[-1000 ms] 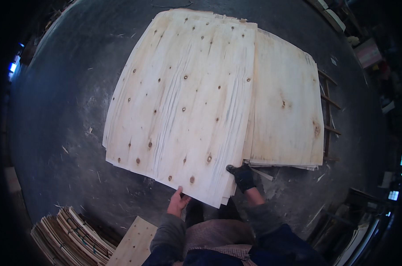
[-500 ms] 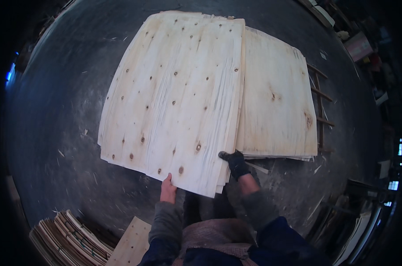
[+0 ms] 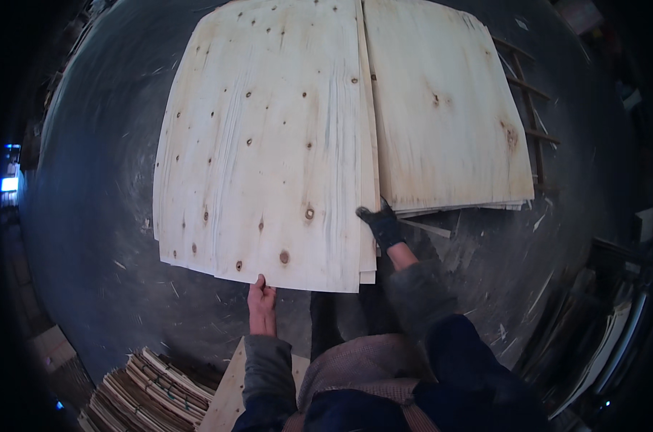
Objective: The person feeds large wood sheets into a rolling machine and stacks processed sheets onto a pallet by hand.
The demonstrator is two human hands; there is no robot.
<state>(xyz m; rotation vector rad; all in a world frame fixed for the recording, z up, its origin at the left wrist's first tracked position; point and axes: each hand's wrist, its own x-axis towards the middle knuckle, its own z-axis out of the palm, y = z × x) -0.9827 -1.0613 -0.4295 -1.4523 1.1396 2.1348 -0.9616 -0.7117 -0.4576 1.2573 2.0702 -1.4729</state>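
Large pale wood veneer sheets [image 3: 269, 165], dotted with brown knots, stretch out in front of me in a loose layered stack. My bare left hand [image 3: 262, 301] grips their near edge, thumb on top and the other fingers hidden underneath. At their right edge, low down, my right hand [image 3: 384, 223] in a black glove is closed round the layers, its thumb over the top. To the right lies another stack of veneer [image 3: 449, 115], partly covered by the sheets I hold.
A wooden rack or pallet [image 3: 531, 108] shows beyond the right stack. Bundled veneer strips [image 3: 150, 392] lie at the lower left, beside a knotty board [image 3: 229, 392]. More sheets [image 3: 592, 360] stand at the lower right. Wood scraps litter the dark floor [image 3: 118, 216].
The held sheets have turned slightly and shifted left relative to the right stack. Both hands keep their grip. My view has also tilted, so everything sits higher in the picture.
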